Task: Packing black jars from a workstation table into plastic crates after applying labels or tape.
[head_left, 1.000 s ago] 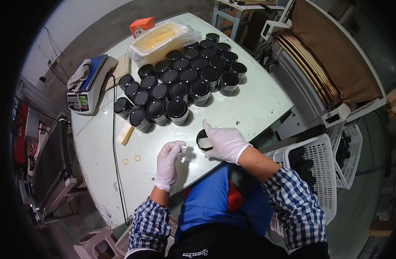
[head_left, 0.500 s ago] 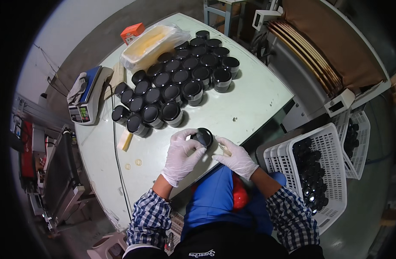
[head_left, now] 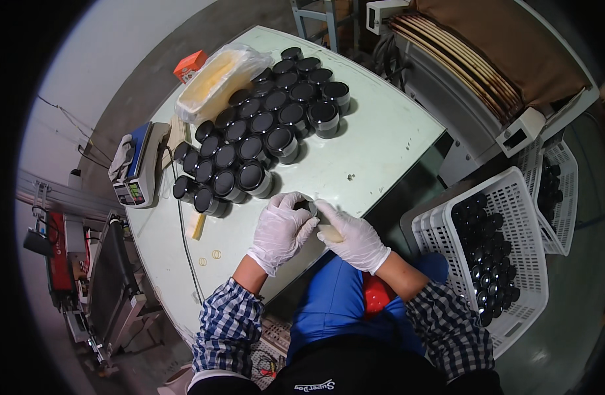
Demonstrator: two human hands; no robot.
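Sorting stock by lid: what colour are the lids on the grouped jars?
Black, on the jars; head view shows it.

Pale green table (head_left: 381, 151), black-lidded jars (head_left: 263, 131), scale (head_left: 139, 168), plastic bag (head_left: 217, 79)

Even, fairly bright light falls from above onto the pale worktop (head_left: 375, 141), where the black-lidded jars (head_left: 263, 125) cast short soft shadows toward the right and their lids carry small dull highlights. The white gloves on the left hand (head_left: 280, 230) and right hand (head_left: 355, 237) come close to overexposed, and the small item between them is hard to make out. The fisheye lens bends the worktop's straight edges strongly, leaves a black vignette around the circular frame, and the floor and the white basket (head_left: 513, 263) at the rim look dimmer and softer.
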